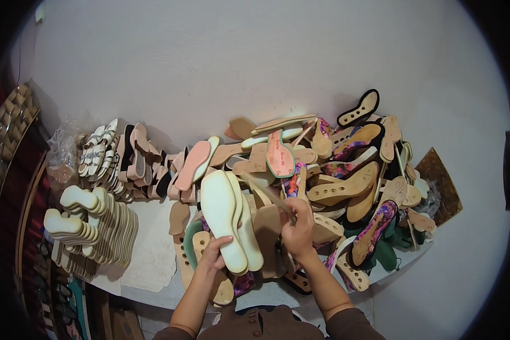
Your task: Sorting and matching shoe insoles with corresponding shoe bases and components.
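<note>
My left hand (216,253) is closed around the lower edge of several cream foam insoles (219,207), fanned upright over the pile. In my right hand (298,226), just right of them, the fingers grip a thin beige flat piece (272,195) seen nearly edge-on; its exact kind does not show. A brown sole-shaped piece (267,243) lies between the two hands. Beneath and behind them spreads a heap of wooden shoe soles (345,188) with holes and floral wedge soles (375,232). A pink insole (193,165) rests behind the cream ones.
Stacked cream insoles (105,226) stand at the left on the white table (150,272). Behind them are rows of white strappy sandals (99,150) and a clear plastic bag (65,150). A brown board (441,184) leans at the far right. A pale wall (255,56) rises behind.
</note>
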Demonstrator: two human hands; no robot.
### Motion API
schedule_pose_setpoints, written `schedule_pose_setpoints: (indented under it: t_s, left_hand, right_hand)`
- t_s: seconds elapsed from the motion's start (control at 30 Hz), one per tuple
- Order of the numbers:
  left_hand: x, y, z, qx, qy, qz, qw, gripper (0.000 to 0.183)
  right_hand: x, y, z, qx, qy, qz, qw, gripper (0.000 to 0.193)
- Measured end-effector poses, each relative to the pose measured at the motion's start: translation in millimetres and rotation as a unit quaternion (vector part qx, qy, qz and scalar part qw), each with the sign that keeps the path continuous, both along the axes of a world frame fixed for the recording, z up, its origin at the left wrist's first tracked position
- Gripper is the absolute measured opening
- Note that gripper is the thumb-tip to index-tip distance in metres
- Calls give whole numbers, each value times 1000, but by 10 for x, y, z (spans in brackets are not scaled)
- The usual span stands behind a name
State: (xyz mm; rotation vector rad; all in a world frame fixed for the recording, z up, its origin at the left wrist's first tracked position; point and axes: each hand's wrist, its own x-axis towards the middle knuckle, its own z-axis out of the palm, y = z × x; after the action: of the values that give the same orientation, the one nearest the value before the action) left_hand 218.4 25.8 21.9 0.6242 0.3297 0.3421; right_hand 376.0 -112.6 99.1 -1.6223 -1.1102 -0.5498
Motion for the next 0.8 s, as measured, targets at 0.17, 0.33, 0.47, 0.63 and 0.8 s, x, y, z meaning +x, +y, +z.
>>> schedule_pose_setpoints:
  t_s: [0.17,0.33,0.47,0.63,0.8]
  left_hand:
    - [-183,16,166,12,-18,33,999,57]
    - [-594,82,177,14,-4,67,998,54]
    - [-1044,103,194,11,17,90,996,47]
    - [-1755,168,195,9,45,86,995,44]
    - [-2528,312,25,21,99,41,994,42]
  right_hand:
    - [-74,267,75,37,309,133,941,42]
    - [-436,484,-92,-25,560,278,780,47]
    - [-1057,530,-151,-14,668,364,649,60]
    - [-1888,566,-510,10,663,318,677,62]
    - [-2865,569,-751,-34,612,239,753,63]
